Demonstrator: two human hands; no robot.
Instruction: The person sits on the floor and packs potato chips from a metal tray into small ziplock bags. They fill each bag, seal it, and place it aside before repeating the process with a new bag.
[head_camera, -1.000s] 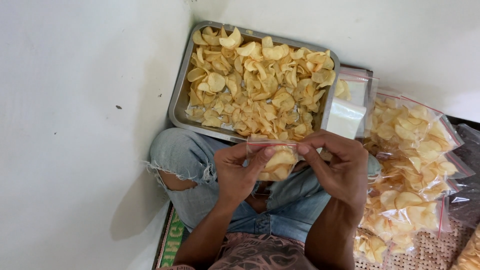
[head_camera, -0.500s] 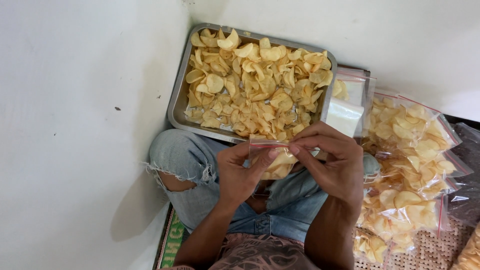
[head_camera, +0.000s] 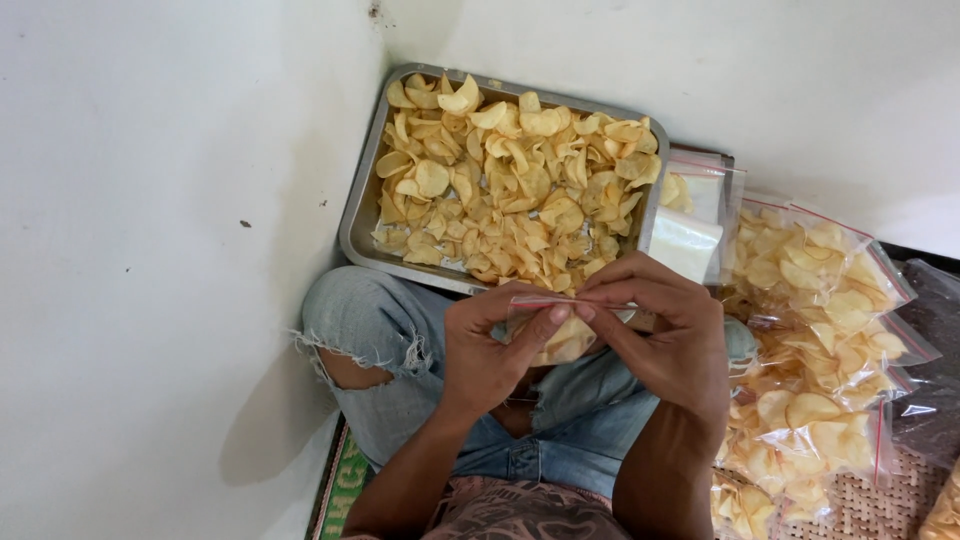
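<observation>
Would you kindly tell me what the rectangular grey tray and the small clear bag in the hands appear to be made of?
The rectangular grey tray looks like metal, likely stainless steel or aluminium: dull silvery sheen, thin rolled rim. The small clear bag looks like thin glossy plastic film: chips show through it, and a red strip runs along its top.

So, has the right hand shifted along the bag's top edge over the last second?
Yes. Judged against the metal tray, the right hand has slid leftward along the small bag of chips, so its fingertips now meet the left hand near the red seal strip.
</observation>
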